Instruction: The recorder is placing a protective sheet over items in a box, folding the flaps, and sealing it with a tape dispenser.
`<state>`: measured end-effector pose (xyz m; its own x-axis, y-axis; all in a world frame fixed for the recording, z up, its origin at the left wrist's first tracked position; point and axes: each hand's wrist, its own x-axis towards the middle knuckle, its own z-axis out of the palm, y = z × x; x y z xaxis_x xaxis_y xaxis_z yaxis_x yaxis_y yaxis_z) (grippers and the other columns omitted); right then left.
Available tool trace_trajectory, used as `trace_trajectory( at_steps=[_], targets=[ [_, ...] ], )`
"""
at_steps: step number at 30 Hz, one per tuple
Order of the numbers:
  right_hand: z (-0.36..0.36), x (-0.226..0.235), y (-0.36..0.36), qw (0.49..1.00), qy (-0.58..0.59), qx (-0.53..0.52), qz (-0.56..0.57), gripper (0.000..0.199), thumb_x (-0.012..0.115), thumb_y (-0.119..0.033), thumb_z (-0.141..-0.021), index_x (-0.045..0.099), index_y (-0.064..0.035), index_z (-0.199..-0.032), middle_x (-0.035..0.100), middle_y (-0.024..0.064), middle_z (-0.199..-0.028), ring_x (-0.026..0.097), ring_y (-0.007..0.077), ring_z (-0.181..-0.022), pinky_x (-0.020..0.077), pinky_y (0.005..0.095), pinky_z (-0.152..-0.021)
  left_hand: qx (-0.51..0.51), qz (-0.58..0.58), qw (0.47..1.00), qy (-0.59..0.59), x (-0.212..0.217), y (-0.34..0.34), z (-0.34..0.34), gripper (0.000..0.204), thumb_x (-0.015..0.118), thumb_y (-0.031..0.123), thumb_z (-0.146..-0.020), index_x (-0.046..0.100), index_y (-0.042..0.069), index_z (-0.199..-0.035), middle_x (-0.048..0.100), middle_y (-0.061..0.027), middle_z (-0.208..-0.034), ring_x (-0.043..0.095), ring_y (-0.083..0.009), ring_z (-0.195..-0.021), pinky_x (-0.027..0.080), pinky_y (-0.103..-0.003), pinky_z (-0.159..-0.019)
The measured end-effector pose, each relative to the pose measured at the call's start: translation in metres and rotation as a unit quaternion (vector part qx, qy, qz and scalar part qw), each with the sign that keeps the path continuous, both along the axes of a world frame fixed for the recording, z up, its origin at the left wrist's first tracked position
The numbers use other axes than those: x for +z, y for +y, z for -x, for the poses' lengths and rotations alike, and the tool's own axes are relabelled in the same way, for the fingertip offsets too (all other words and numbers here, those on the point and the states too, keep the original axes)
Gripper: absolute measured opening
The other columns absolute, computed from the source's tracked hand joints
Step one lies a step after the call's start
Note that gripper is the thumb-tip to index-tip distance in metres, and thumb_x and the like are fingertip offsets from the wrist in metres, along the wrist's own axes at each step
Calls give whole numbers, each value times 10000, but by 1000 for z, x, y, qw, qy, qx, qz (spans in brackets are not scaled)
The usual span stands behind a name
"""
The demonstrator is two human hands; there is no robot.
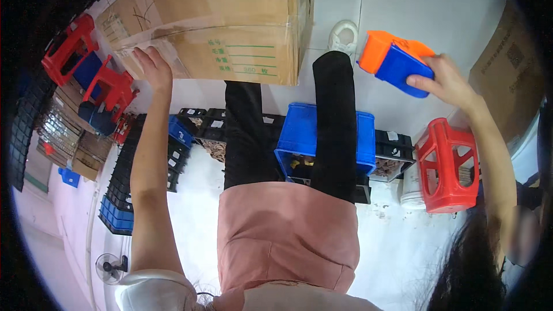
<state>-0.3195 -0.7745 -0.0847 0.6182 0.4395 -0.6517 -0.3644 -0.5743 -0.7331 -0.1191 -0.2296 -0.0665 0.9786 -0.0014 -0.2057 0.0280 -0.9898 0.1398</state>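
1. Looks like box-sealing is underway: the right hand point(446, 83) has its fingers clamped on an orange-and-blue tape dispenser point(396, 62), held up in the air, well right of the box.
2. The left hand point(152, 64) lies flat, fingers together, on the cardboard box point(219, 17), near its left corner.
3. Next move probably calls for bringing the dispenser to the taped seam.
4. Open floor point(345, 0) between dispenser and box; red stool point(446, 167) and blue bin point(299, 132) sit below.

Around you: a pale, scuffed floor point(403, 242). Blue crate point(299, 132) and black crates point(207, 124) stand in a row at centre. Red plastic stool point(446, 164) on your right, two more red stools point(92, 63) on your left. Small fan point(108, 266) low left; lighting even
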Motion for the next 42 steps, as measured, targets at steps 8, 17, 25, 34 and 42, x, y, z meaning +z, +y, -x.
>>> trace_trajectory(
  at_steps=[8,17,25,34,42],
  targets=[
    [-8,-27,3,999,-9,-29,-21,493,628,-450,-780,596,40,-726,540,170,-558,566,303,-527,450,374,-552,-9,-136,990,-20,-39,153,-89,705,280,432,-939,223,-159,-1319,219,-344,-1385,197,-408,-1322,157,-390,-1095],
    [0,20,9,998,-2,-33,60,472,660,-404,-754,570,59,-750,530,198,-630,550,324,-582,436,384,-583,102,-229,967,-40,-79,77,-100,654,239,420,-941,299,-127,-1295,252,-326,-1378,236,-464,-1278,215,-511,-1052],
    [-15,86,15,994,19,1,104,479,661,-407,-754,544,56,-713,481,206,-584,515,355,-554,421,391,-563,-197,38,980,-9,-51,-161,65,641,406,377,-893,296,-66,-1342,220,-269,-1427,145,-362,-1359,94,-487,-1096],
    [-24,99,13,997,44,-35,46,490,653,-433,-769,552,39,-684,490,201,-553,525,345,-526,421,382,-535,-516,110,849,7,-54,-185,105,755,545,463,-807,303,40,-1383,257,-135,-1461,210,-263,-1365,54,-486,-1096],
    [-26,79,-15,998,24,-45,-32,409,644,-386,-777,593,15,-713,559,171,-590,570,327,-560,443,392,-543,-502,40,864,0,-56,-169,115,792,555,380,-790,227,-31,-1382,252,-247,-1426,210,-378,-1344,65,-517,-1087]
  ],
)
